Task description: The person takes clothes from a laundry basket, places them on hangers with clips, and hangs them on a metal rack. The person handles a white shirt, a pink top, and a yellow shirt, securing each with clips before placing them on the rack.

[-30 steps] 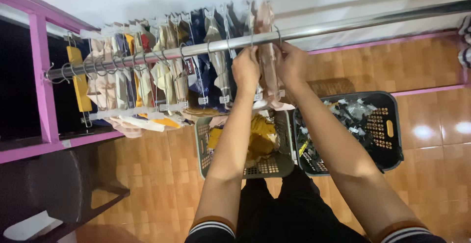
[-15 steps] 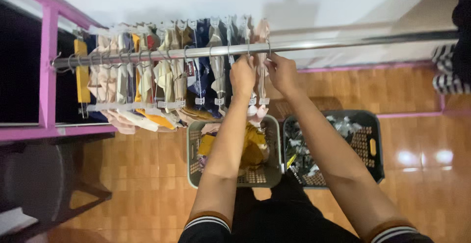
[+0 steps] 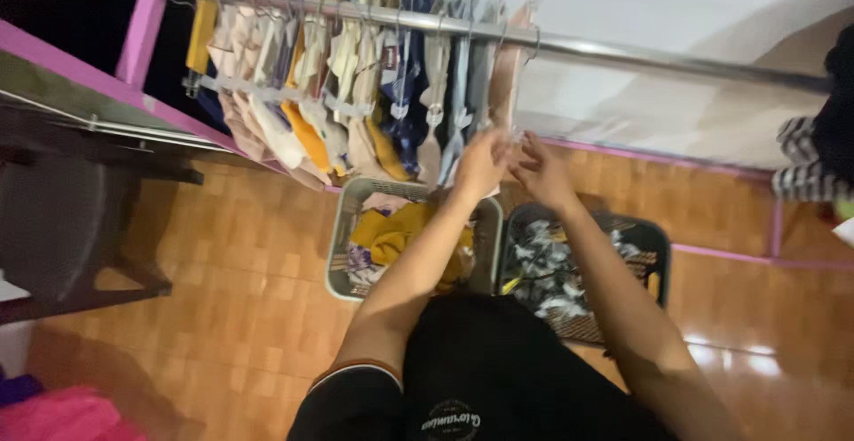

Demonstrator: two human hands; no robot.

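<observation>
We are holding our left hand (image 3: 480, 163) and right hand (image 3: 541, 172) under the metal rail (image 3: 623, 52), at the pale garment (image 3: 509, 72) hanging last in the row; the blur is hiding whether the fingers are gripping it.

floor (image 3: 222, 254): orange-brown glossy tiles | wall (image 3: 676, 5): white | window frame (image 3: 133, 32): pink | chair (image 3: 71, 227): dark

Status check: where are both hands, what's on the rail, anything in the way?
Left hand and right hand raised together at the last hanging garment, grip unclear. Metal rail bare to the right. Two baskets directly below.
</observation>
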